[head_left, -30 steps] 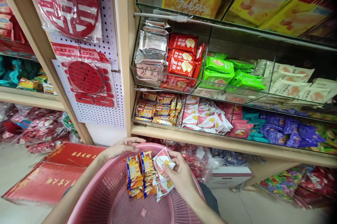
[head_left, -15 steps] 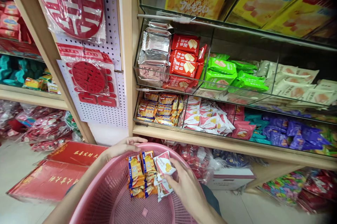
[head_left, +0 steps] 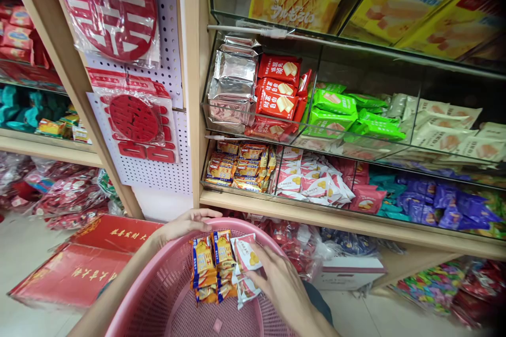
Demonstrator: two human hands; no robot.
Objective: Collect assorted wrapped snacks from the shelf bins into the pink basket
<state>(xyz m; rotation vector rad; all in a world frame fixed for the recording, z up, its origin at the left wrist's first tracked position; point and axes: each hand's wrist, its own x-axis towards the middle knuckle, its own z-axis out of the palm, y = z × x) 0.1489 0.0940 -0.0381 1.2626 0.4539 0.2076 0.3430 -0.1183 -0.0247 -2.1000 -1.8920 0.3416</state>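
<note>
Fingers (head_left: 203,213) of the left hand (head_left: 184,227) lie over the far rim of the pink basket (head_left: 154,289), thumb to the inner side, so the rim sits held between them. Next along, inside the basket, I can see orange packets (head_left: 203,260) heaped in two columns against the far wall. Just beside them, white-and-pink packets (head_left: 247,254) lean in a column of their own, the upper one overlapping the one below. Right of that, the right hand (head_left: 279,276) reaches in, its fingers and thumb close together at the upper packet's edge; whether they pinch it, I can't tell. Beyond the basket, the bottom shelf runs from orange-wrapped snacks (head_left: 239,165) to purple ones (head_left: 446,202).
</note>
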